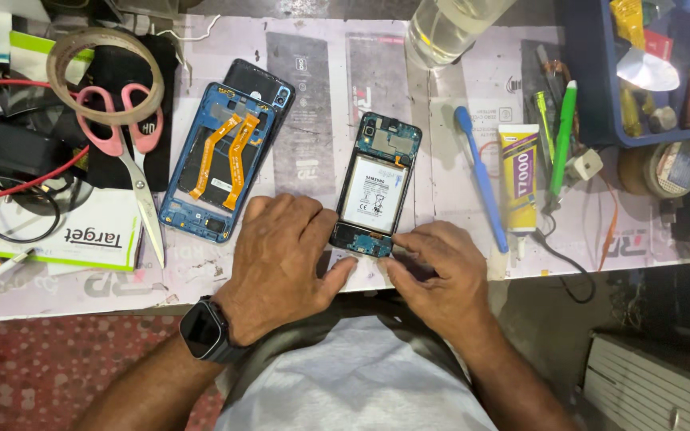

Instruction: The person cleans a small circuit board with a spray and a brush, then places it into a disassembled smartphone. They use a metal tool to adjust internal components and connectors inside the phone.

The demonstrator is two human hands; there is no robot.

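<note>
Done: phone (377, 191) back off, battery exposed.
Left: bottom board in place.
Hands: left hand (281, 259) steadies the phone's lower corner; right hand (437, 271) pinches at its bottom edge.

A: Left hand (281, 259)?
B: Palm down, fingers bent, thumb stretched right; watch on the wrist.
A: Right hand (437, 271)?
B: Knuckles up, fingertips pinched together, pointing left. Both forearms come in over the tabletop's near edge.

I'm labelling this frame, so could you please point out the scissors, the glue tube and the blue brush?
scissors (113, 132): head view, on the pink handles.
glue tube (517, 179): head view, on the yellow body.
blue brush (485, 187): head view, on the mid handle.
</note>
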